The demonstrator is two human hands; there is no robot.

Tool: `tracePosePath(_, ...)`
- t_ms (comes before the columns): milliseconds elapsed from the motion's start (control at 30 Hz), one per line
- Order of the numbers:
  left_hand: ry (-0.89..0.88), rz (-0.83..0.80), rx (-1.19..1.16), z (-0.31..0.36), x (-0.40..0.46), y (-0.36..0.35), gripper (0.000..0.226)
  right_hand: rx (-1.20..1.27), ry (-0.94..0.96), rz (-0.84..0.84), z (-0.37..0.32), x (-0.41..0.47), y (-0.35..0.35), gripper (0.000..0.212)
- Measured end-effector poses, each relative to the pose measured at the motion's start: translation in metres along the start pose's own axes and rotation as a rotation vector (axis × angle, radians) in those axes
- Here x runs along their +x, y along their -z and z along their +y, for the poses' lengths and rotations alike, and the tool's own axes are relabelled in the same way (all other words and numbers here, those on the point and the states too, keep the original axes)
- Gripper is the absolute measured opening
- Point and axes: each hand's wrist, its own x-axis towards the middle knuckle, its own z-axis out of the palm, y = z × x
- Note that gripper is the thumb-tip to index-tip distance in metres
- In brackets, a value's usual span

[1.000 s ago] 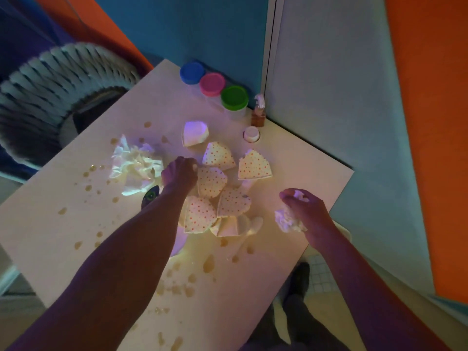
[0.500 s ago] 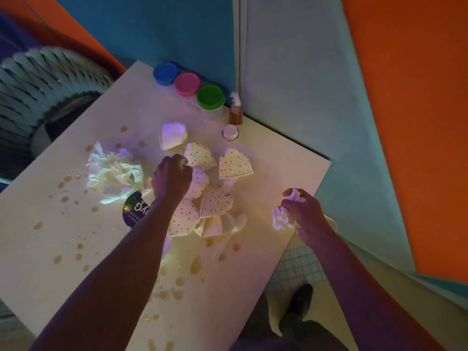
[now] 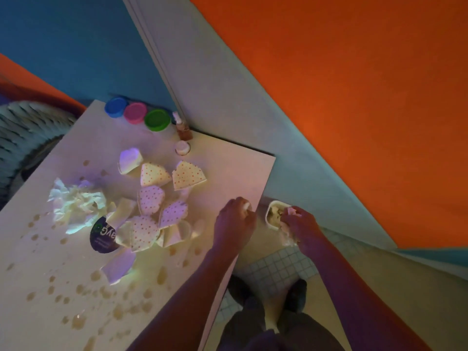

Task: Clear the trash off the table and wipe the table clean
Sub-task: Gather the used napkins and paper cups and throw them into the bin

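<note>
A: Item one, the table (image 3: 222, 158). Condition?

B: Pale top, spattered with brownish drops (image 3: 119, 297) across the near half. Trash sits at its middle: a cluster of dotted paper pieces (image 3: 154, 196), some plain pale scraps among them, and a dark round label (image 3: 102, 235) partly under the pile. A crumpled white tissue (image 3: 76, 209) lies just left of that cluster.

A: Left hand?

B: Left hand (image 3: 234, 224) is over the table's right edge, fingers curled into a fist round a small white scrap (image 3: 246, 205) that peeks out at the knuckles.

A: Right hand?

B: Right hand (image 3: 301, 228) is off the table, above the floor, fingers curled round a crumpled white wad (image 3: 287, 233). It sits at the rim of a small pale bin (image 3: 272, 216) that stands on the floor just beside the table's edge. Crumpled material shows inside the bin; what it is I cannot tell.

A: Remaining stock?

B: Along the far edge, three round tubs in a row, lidded blue (image 3: 116, 107), pink (image 3: 135, 112) and green (image 3: 157, 119). Next to the green one, a small brown spray bottle (image 3: 183, 129), and near it a little white-capped jar (image 3: 182, 147). Left of the table, a ribbed grey object (image 3: 22, 133), partly out of view. Tiled floor (image 3: 276, 269) below, with the person's shoes on it.
</note>
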Motion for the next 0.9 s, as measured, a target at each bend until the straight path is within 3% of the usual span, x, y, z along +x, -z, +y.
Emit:
tracePosePath(200, 0.108, -0.194, -0.049, 0.061, -0.03, -0.059, 0.016, -0.016, -0.123, -0.051, 0.038, 0.0, 0.07, 0.02)
tracePosePath(467, 0.209, -0.268, -0.095, 0.106, -0.039, -0.116, 0.025, 0.069, -0.214, -0.046, 0.062, 0.009, 0.141, 0.023)
tracePosePath(600, 0.249, -0.269, -0.122, 0.117, -0.036, -0.135, 0.025, 0.114, -0.232, -0.025, 0.067, 0.024, 0.156, 0.012)
tracePosePath(900, 0.283, -0.298, -0.069, 0.08, 0.007, -0.202, 0.034, 0.157, -0.312, 0.064, 0.102, 0.088, 0.15, 0.017)
